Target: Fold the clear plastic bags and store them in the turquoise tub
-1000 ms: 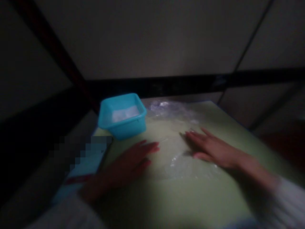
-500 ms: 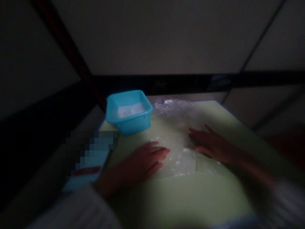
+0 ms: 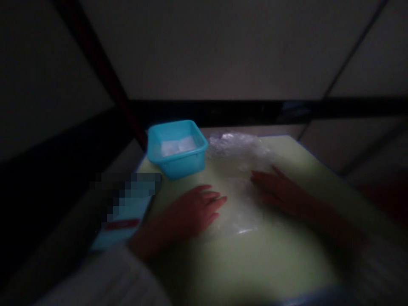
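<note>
A clear plastic bag (image 3: 240, 212) lies fairly flat on the pale green tabletop (image 3: 255, 263). My left hand (image 3: 197, 210) rests at the bag's left side, palm down, with its fingers stretched apart. Over the right side of the bag is my right hand (image 3: 276, 189), also palm down and open, its fingers pointing left. Neither hand grips anything. Behind them, crumpled clear plastic (image 3: 232, 142) is bunched near the table's far edge; whether it is one piece with the flat bag I cannot tell. The picture is dark and blurred.
A turquoise basket (image 3: 186, 163) with white material (image 3: 178, 145) inside stands at the back left of the table. Left of the table is a light blue item (image 3: 127, 225) with a red stripe, partly pixelated. A pale panelled wall (image 3: 223, 51) rises behind.
My left hand's fingers have shifted and spread slightly on the plastic. The bag's front part looks smoother. The whole view has moved a little, so the basket appears further right.
</note>
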Demonstrator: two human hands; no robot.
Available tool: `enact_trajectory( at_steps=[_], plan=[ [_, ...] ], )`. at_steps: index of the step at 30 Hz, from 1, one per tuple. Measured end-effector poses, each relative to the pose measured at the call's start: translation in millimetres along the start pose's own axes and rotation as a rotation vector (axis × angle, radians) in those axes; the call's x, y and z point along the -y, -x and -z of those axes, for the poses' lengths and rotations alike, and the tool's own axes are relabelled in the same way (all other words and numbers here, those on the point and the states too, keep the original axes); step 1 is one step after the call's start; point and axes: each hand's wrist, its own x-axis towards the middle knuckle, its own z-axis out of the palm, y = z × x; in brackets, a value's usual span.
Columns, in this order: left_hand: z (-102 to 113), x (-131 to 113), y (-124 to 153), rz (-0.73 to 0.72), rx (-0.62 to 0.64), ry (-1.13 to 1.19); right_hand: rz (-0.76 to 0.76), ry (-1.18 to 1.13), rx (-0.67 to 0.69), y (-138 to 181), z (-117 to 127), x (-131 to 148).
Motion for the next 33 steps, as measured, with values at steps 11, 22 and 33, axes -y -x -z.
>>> enact_trajectory(
  at_steps=[11,22,33],
  plan=[
    [-11.8,26.1,9.0,0.097,0.094,-0.070,0.244,-0.074,-0.100,3.5,19.5,17.4],
    [-14.4,14.2,16.4,0.041,0.006,0.064,0.124,-0.219,0.100,13.0,34.8,4.2],
    [-19.4,20.5,17.7,0.029,0.010,0.006,-0.057,-0.181,0.117,17.9,17.7,-14.6]
  ],
)
